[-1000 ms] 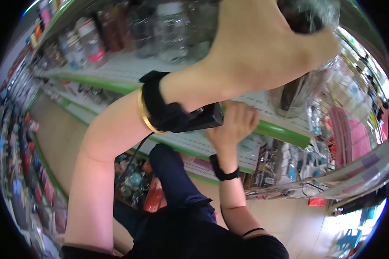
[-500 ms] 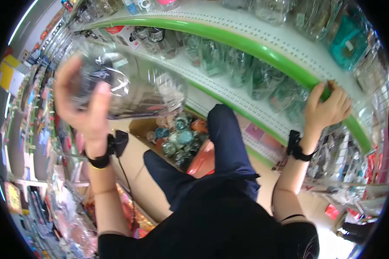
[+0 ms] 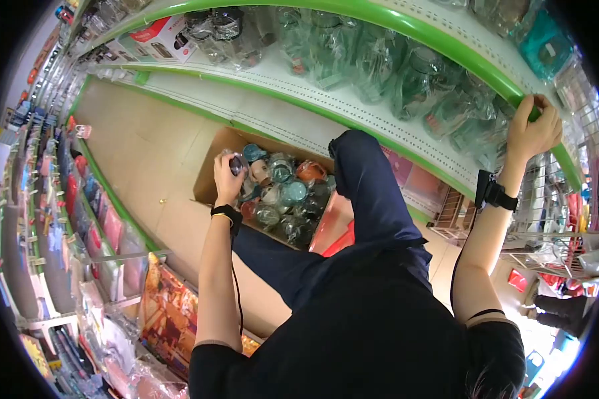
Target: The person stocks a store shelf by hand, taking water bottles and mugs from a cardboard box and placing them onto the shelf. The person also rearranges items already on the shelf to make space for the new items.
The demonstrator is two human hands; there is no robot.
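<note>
Brought dark-topped container (image 3: pixel 236 164) down from open air to the left end of the cardboard box (image 3: pixel 208 171), beside wrapped jars (image 3: pixel 293 193). Holding it by the top in left grip (image 3: pixel 226 181), fingers part-curled, not released. Can't tell if touching jars. Still hooked over green shelf edge (image 3: pixel 472 62) with right grip (image 3: pixel 534 130). So: at the box, not let go.

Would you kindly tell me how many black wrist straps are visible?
2: one strap at the wrist of the left hand, over the open carton; another strap at the wrist of the right hand, on the green shelf edge.
</note>
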